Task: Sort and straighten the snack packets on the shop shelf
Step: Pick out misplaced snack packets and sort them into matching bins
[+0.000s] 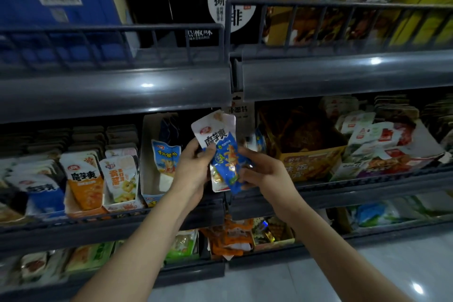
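Observation:
I hold a small stack of blue-and-white snack packets (221, 152) upright in front of the middle shelf (343, 191). My left hand (193, 167) grips the stack from the left, thumb across the front packet. My right hand (262, 171) pinches the stack's lower right edge. Behind my left hand, a white display box (152, 154) holds one similar blue packet (165, 157) standing up. Further left stand rows of orange (84, 179) and yellow-green packets (121, 179) in their boxes.
A dark upper shelf rail (147, 91) juts out above my hands, with large cartons on top. To the right sit a yellow box of dark snacks (308, 162) and a box of white-red packets (382, 144). The lower shelf holds more packets; grey floor lies at bottom right.

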A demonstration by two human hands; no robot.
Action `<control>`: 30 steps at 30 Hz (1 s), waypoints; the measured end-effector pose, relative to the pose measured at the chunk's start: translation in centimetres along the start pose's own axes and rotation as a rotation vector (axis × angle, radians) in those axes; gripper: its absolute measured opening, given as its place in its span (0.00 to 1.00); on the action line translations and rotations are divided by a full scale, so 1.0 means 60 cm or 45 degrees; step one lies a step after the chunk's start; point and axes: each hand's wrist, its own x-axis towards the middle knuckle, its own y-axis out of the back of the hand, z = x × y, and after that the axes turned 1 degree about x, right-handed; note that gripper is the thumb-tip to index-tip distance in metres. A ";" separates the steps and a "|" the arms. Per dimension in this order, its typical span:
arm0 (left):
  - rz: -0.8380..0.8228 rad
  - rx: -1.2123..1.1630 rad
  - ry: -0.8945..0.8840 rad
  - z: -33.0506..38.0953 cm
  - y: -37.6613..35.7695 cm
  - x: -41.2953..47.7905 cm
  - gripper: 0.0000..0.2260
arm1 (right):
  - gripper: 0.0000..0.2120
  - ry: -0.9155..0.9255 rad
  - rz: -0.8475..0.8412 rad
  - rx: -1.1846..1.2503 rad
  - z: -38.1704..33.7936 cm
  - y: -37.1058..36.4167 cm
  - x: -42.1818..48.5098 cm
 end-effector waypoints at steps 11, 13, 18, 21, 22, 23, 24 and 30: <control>0.290 0.224 0.021 -0.002 0.049 -0.023 0.15 | 0.05 -0.070 0.651 -1.086 0.036 0.030 0.017; 0.311 0.233 0.028 -0.006 0.057 -0.028 0.15 | 0.06 -0.070 0.624 -1.198 0.045 0.030 0.028; 0.292 0.191 0.113 -0.015 0.072 -0.041 0.13 | 0.07 -0.147 0.502 -1.337 0.071 0.028 0.062; 0.284 0.155 0.151 -0.017 0.076 -0.044 0.13 | 0.06 -0.292 0.447 -1.360 0.073 0.028 0.080; 0.275 0.152 0.160 -0.018 0.077 -0.044 0.13 | 0.06 -0.314 0.433 -1.342 0.073 0.029 0.084; 0.266 0.146 0.169 -0.020 0.077 -0.044 0.13 | 0.07 -0.328 0.428 -1.312 0.074 0.029 0.087; 0.260 0.136 0.177 -0.021 0.077 -0.045 0.13 | 0.09 -0.335 0.435 -1.269 0.075 0.029 0.088; 0.259 0.097 0.205 -0.029 0.067 -0.045 0.11 | 0.07 -0.285 0.548 -0.587 0.080 0.038 0.075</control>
